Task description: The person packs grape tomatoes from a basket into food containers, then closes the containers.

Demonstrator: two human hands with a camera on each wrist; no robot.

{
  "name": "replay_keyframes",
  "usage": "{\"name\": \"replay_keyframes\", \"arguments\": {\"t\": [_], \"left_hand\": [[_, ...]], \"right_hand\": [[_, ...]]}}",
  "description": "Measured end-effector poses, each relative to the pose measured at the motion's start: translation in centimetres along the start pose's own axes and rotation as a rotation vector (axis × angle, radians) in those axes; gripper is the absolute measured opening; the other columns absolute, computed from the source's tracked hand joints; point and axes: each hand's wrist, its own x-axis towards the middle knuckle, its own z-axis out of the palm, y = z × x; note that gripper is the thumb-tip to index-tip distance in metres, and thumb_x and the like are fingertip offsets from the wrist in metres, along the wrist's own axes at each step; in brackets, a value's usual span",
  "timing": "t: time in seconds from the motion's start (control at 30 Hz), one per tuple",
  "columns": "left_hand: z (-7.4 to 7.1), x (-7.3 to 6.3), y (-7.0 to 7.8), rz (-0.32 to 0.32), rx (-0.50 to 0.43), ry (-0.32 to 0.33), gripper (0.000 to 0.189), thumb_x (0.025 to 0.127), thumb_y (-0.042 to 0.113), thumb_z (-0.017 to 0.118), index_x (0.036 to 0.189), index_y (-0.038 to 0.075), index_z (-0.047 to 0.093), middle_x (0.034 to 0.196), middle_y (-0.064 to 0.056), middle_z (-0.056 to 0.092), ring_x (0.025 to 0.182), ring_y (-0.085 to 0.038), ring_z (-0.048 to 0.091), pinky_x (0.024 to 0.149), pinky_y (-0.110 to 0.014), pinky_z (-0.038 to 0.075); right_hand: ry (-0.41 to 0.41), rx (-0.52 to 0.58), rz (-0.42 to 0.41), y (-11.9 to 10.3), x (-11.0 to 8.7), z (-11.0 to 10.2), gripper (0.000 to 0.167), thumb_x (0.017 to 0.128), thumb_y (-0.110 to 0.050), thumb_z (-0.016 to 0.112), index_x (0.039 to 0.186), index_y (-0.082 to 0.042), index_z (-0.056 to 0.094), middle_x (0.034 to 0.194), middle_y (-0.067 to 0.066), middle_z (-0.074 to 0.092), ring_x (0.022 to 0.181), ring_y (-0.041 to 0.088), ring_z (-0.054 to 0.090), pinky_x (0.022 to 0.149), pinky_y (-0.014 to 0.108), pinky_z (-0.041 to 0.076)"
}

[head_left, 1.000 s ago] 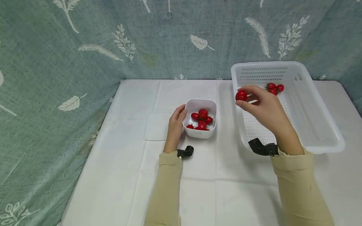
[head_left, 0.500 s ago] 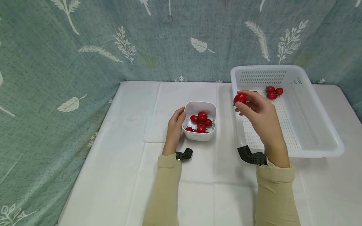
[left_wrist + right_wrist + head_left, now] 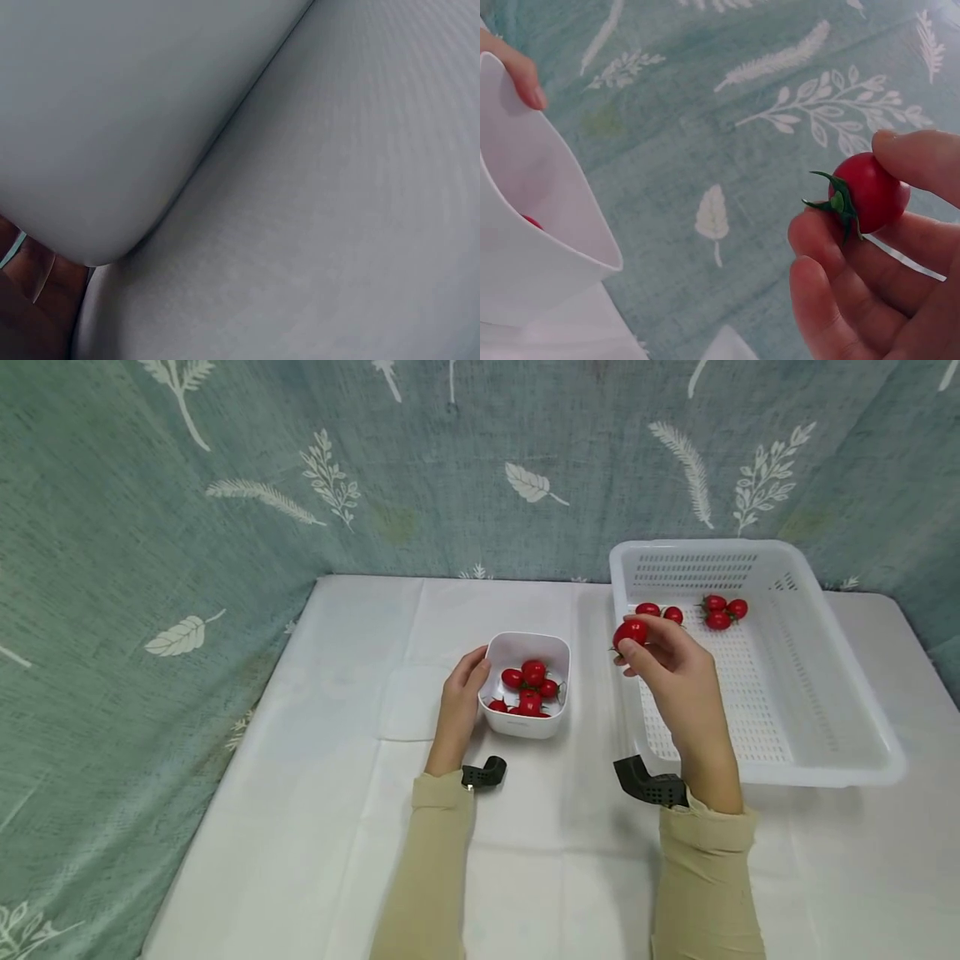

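Note:
My right hand [image 3: 686, 685] pinches a red cherry tomato [image 3: 632, 631] between thumb and fingers, above the left rim of a white slotted basket [image 3: 832, 702]. In the right wrist view the tomato [image 3: 876, 193] shows its green calyx, turned towards the small container. My left hand [image 3: 457, 703] holds the left side of a small white square container [image 3: 523, 727], its thumb at the rim. Several red cherry tomatoes [image 3: 533, 673] lie inside it. In the left wrist view the container's wall [image 3: 112, 112] fills the upper left, with fingers [image 3: 37, 292] partly visible beside it.
Two tomatoes [image 3: 660, 612] lie near the basket's left wall, behind my right hand. A cluster of three tomatoes [image 3: 717, 612] sits farther right. A translucent square lid [image 3: 412, 702] lies flat on the white tablecloth [image 3: 330, 760]. Behind the table hangs a green leaf-patterned cloth [image 3: 450, 518].
My right hand has shifted left and slightly towards me with the tomato, uncovering two tomatoes in the basket. My left hand stays at the container.

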Motion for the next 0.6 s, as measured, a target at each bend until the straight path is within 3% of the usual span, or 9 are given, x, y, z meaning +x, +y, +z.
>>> {"name": "replay_keyframes", "arguments": {"t": [0.2,0.47,0.6], "left_hand": [[-0.2,-0.4,0.5,-0.023,-0.012,-0.009,0.04,0.089,0.041,0.049,0.124,0.021,0.052,0.124,0.005,0.051,0.114,-0.008,0.045,0.097,-0.029,0.034],[-0.1,-1.3,2.6,-0.014,0.003,-0.015,0.04,0.092,0.031,0.047,0.127,0.012,0.05,0.127,-0.004,0.05,0.115,-0.012,0.045,0.097,-0.03,0.034],[0.1,-1.1,2.7,-0.009,-0.003,-0.025,0.042,0.092,0.033,0.047,0.127,0.01,0.049,0.128,-0.005,0.049,0.115,-0.012,0.044,0.097,-0.03,0.034]], "right_hand": [[-0.02,-0.041,0.005,0.3,-0.1,1.1,0.038,0.084,-0.035,0.06,0.118,-0.02,0.056,0.098,0.001,0.06,0.083,0.017,0.059,0.072,0.028,0.049],[-0.056,-0.048,-0.012,0.7,0.0,2.3,0.036,0.083,-0.035,0.062,0.115,-0.018,0.058,0.096,-0.001,0.061,0.084,0.014,0.058,0.072,0.026,0.049],[-0.067,-0.094,0.003,-0.5,-0.2,2.9,0.037,0.084,-0.029,0.061,0.117,-0.013,0.056,0.101,0.001,0.06,0.09,0.012,0.057,0.076,0.025,0.048]]}}
